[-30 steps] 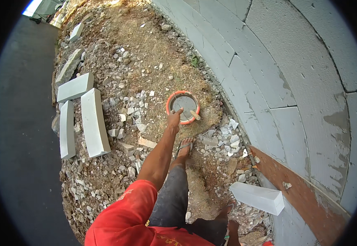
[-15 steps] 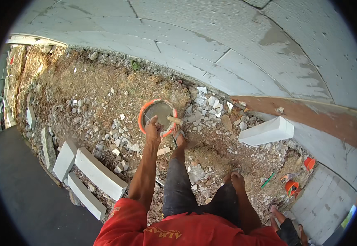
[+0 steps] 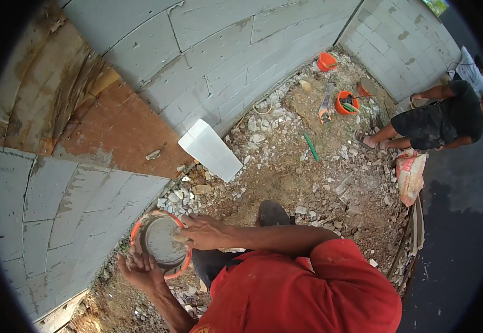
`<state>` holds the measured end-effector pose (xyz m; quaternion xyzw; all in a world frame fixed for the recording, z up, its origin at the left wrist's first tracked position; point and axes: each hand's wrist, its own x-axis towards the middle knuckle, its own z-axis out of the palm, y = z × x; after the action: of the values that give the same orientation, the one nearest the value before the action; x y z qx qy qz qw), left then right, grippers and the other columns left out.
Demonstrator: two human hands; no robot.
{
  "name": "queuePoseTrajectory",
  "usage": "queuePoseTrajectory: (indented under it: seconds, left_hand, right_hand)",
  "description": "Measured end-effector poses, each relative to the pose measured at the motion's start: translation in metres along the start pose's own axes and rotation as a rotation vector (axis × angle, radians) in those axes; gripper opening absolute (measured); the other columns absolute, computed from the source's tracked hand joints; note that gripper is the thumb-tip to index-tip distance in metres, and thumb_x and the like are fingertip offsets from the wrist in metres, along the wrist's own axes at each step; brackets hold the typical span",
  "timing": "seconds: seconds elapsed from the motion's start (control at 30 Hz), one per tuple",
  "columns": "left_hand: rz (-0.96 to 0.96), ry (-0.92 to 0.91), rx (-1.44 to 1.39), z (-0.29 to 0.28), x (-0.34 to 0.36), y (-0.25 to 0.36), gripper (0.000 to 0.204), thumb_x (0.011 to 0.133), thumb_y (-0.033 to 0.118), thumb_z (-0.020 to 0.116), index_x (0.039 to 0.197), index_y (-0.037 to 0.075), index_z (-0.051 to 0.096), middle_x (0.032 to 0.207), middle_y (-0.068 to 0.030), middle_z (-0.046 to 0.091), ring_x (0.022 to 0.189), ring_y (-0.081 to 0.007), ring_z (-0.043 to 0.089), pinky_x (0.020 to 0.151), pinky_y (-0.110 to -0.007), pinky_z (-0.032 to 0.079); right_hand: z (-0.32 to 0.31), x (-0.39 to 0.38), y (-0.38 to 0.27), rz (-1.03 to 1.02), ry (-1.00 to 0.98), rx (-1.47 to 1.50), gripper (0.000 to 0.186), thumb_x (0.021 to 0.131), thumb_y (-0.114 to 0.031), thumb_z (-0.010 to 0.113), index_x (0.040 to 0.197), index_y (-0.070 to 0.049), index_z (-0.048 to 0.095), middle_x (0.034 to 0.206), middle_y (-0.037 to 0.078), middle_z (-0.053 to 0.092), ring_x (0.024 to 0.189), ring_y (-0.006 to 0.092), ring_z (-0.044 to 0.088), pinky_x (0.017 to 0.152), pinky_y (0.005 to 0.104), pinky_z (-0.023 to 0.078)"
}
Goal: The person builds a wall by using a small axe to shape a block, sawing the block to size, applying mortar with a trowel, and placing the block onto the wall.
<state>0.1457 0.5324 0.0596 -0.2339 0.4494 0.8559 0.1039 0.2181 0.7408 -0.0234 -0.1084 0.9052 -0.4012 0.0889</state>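
Note:
An orange bucket holding grey mortar sits low in front of me. My left hand is at the bucket's near-left rim, fingers loosely bent and apart, with nothing visible in them. My right hand is at the bucket's right rim, fingers closed on something I cannot make out. Beyond the bucket a white block leans beside a wooden board.
Block walls border the rubble ground. Orange buckets, a saw and a green strip lie farther off. A co-worker bends by a sack at right, near a dark surface.
The view has swung round toward the wall corner and co-worker. My right hand has come up from my leg to the bucket. My left hand no longer grips inside the bucket's top.

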Motion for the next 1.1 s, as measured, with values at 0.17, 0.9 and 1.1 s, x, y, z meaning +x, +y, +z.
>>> queuePoseTrajectory:
  seconds: [0.17,0.9,1.1]
  left_hand:
    - [-0.089,-0.092,-0.038,0.143,-0.028,-0.035,0.048,0.095,0.047,0.06,0.09,-0.001,0.058,0.063,0.0003,0.051,0.041,-0.0103,0.034,0.04,-0.026,0.028]
    - [-0.531,-0.828,-0.223,0.587,-0.061,-0.242,0.049,0.097,0.044,0.05,0.103,-0.004,0.058,0.055,0.0016,0.043,0.045,-0.0134,0.042,0.05,-0.029,0.035]
    - [-0.422,-0.856,-0.259,0.677,-0.086,-0.243,0.051,0.099,0.045,0.048,0.103,-0.005,0.058,0.057,0.001,0.044,0.047,-0.0133,0.043,0.051,-0.029,0.036]
  right_hand:
    - [-0.121,-0.076,0.023,0.105,0.278,-0.09,0.038,0.081,-0.017,0.068,0.113,0.003,0.062,0.117,0.025,0.056,0.102,0.0395,0.063,0.087,0.0463,0.054]
    - [-0.634,-0.145,0.212,0.284,-0.274,-0.824,0.04,0.086,-0.042,0.07,0.091,-0.002,0.073,0.082,0.018,0.072,0.083,0.0375,0.071,0.074,0.0466,0.055]
    - [-0.761,-0.179,0.256,0.233,-0.09,-0.628,0.05,0.08,-0.048,0.078,0.089,0.0,0.069,0.071,0.019,0.067,0.073,0.0393,0.067,0.065,0.048,0.049]
